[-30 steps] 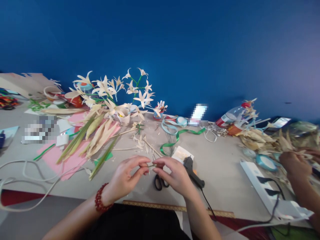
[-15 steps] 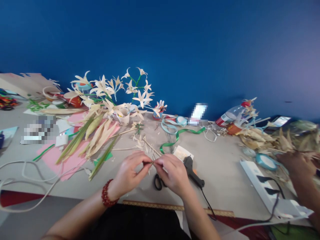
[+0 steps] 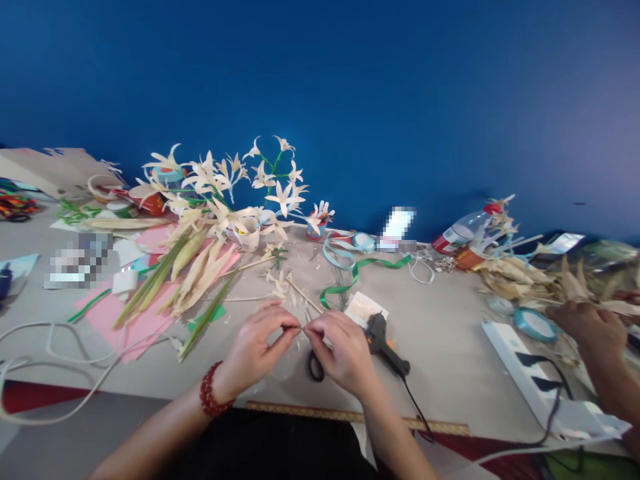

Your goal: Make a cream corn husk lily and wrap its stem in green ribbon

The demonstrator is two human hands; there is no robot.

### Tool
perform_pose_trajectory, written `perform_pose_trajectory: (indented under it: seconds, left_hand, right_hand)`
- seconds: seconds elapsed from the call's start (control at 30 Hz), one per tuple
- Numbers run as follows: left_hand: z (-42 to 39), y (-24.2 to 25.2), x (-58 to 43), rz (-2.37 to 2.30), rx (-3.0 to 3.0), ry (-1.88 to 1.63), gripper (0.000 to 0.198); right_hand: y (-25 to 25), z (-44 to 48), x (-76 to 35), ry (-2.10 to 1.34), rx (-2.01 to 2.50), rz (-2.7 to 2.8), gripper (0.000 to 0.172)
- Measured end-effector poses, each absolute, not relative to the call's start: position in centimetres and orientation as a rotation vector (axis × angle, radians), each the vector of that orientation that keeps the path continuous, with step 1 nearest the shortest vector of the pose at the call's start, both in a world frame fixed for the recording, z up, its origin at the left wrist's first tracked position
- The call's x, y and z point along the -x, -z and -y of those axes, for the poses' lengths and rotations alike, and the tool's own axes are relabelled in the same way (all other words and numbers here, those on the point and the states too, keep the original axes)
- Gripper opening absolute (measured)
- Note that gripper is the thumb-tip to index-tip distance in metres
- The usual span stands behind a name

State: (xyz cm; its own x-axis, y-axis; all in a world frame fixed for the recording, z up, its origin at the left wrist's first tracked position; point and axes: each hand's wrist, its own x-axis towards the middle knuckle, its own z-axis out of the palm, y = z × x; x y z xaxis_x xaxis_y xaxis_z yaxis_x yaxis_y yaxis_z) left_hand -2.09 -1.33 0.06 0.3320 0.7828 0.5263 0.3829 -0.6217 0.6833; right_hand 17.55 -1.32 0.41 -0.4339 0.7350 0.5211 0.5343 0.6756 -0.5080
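Observation:
My left hand [image 3: 263, 343] and my right hand [image 3: 343, 350] meet at their fingertips above the middle of the table, each in a pinch. Whatever lies between the fingertips is too small to make out. Under my right hand, partly covered, is a black scissors handle [image 3: 315, 367]. Just right of that hand a black hot glue gun [image 3: 385, 347] rests by a white card [image 3: 364, 308]. Beyond my fingers are a thin stick [image 3: 304, 295] and pale husk scraps [image 3: 279, 285].
Corn husks [image 3: 203, 280] lie on pink paper [image 3: 107, 320] at left, below pale husk flowers [image 3: 205, 175]. Green ribbon [image 3: 383, 262] curls at the back. At right are a white power strip [image 3: 517, 373] and another person's hand [image 3: 585, 327]. A ruler [image 3: 310, 411] lines the front edge.
My pinched fingertips have drawn slightly apart and shifted a little left. At the right, the other person's hand has moved slightly left among the husks.

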Motion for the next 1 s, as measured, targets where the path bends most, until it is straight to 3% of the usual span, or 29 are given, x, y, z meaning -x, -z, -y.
perform_pose_trajectory:
  seconds: [0.37, 0.57, 0.77, 1.0]
  left_hand:
    - [1.5, 1.0, 2.2, -1.087, -1.781, -1.121, 0.015]
    - [1.4, 2.3, 1.8, -1.172, -1.997, -1.248, 0.008]
    - [1.1, 2.4, 1.8, -1.171, -1.903, -1.077, 0.011]
    - [0.8, 2.5, 2.3, -1.097, -2.019, -1.153, 0.013]
  right_hand:
    - [-0.2, 1.6, -17.1, -0.403, 0.986, 2.097, 0.010]
    - [1.2, 1.7, -17.0, -0.391, 1.095, 2.069, 0.011]
    - [1.5, 1.8, -17.4, -0.536, 1.167, 1.992, 0.012]
    - [1.7, 2.3, -17.3, -0.580, 1.186, 1.951, 0.011]
